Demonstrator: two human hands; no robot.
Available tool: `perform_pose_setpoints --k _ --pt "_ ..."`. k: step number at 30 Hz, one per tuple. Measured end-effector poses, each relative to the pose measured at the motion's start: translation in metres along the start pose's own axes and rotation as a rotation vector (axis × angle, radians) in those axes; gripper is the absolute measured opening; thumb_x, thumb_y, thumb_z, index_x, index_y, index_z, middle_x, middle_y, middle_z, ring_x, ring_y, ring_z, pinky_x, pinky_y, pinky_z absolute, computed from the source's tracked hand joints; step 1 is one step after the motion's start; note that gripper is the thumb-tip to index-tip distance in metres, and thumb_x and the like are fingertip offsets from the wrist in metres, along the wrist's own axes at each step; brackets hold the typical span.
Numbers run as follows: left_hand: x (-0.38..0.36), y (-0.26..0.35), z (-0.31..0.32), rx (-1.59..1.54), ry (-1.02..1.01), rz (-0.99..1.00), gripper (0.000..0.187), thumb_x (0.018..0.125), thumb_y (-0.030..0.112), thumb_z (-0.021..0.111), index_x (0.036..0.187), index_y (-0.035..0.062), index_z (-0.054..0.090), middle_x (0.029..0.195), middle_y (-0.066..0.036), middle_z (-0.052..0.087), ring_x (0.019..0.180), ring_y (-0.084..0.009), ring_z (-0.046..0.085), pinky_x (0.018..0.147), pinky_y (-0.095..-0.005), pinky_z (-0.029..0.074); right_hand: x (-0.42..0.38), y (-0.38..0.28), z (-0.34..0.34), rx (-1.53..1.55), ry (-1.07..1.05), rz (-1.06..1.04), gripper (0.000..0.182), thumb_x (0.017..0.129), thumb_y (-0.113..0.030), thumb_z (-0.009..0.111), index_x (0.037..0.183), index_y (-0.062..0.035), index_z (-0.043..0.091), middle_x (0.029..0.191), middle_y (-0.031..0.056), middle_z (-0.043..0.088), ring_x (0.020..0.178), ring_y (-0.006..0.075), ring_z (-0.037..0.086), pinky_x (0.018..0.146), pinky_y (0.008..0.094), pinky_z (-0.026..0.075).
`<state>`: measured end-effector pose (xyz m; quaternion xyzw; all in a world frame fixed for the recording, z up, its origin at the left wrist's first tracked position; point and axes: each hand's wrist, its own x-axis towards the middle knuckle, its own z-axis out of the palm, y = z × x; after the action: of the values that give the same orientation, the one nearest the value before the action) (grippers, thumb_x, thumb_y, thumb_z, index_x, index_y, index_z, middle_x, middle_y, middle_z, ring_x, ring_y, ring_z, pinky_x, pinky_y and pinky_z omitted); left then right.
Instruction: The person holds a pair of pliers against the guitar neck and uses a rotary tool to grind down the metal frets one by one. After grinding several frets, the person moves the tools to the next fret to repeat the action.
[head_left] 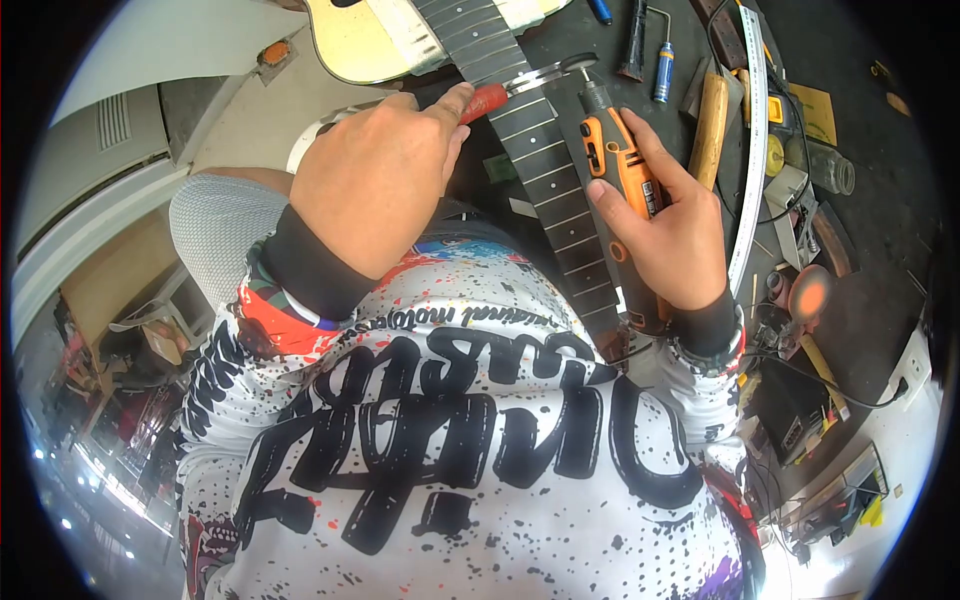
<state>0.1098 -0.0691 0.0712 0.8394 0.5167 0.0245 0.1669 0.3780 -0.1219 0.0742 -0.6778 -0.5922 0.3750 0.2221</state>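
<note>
My left hand (385,170) is closed around the red handle of a metal tool (535,80), whose kind I cannot make out. Its bright metal end lies across a dark guitar neck (545,165) with frets and dot inlays. My right hand (665,215) grips an orange and black rotary tool (618,150), thumb on its near side. A small round disc (578,62) sits at the rotary tool's tip, right at the end of the red-handled tool; whether they touch is hard to tell. Beyond my left hand is the pale guitar body (375,45).
A blue-handled screwdriver (664,72), a wooden handle (709,130) and a long white ruler (750,150) lie right of the rotary tool. Farther right are a glass jar (833,172), cables and an orange round object (811,292). A mesh-covered seat (220,235) is at left.
</note>
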Motion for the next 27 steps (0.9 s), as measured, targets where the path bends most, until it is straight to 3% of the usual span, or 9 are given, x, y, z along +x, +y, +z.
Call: perform_pose_setpoints --k 4,9,27 --pt "0.001 0.0 0.002 0.011 0.002 0.001 0.038 0.105 0.028 0.069 0.14 0.0145 0.073 0.094 -0.016 0.074 0.077 -0.04 0.072 0.069 -0.0483 0.059 -0.003 -0.003 0.0 -0.01 -0.06 0.053 0.068 0.091 -0.026 0.084 0.153 -0.0106 0.063 0.101 0.0229 0.08 0.086 0.0322 0.081 0.082 0.038 0.061" --pt "0.003 0.003 0.0 0.005 -0.017 -0.002 0.038 0.105 0.026 0.069 0.141 0.0137 0.073 0.096 -0.016 0.075 0.078 -0.0393 0.073 0.07 -0.0479 0.059 -0.001 -0.001 0.005 -0.052 -0.075 -0.049 0.067 0.09 -0.025 0.083 0.152 -0.0103 0.063 0.101 0.0239 0.079 0.089 0.0452 0.076 0.081 0.0436 0.061" --pt "0.007 0.009 -0.005 0.019 -0.056 -0.005 0.037 0.106 0.026 0.068 0.141 0.014 0.073 0.091 -0.016 0.071 0.078 -0.0372 0.072 0.07 -0.0475 0.058 0.001 -0.005 0.006 -0.083 -0.096 -0.012 0.068 0.088 -0.025 0.083 0.152 -0.0135 0.063 0.095 0.0253 0.076 0.088 0.0453 0.075 0.08 0.0478 0.061"
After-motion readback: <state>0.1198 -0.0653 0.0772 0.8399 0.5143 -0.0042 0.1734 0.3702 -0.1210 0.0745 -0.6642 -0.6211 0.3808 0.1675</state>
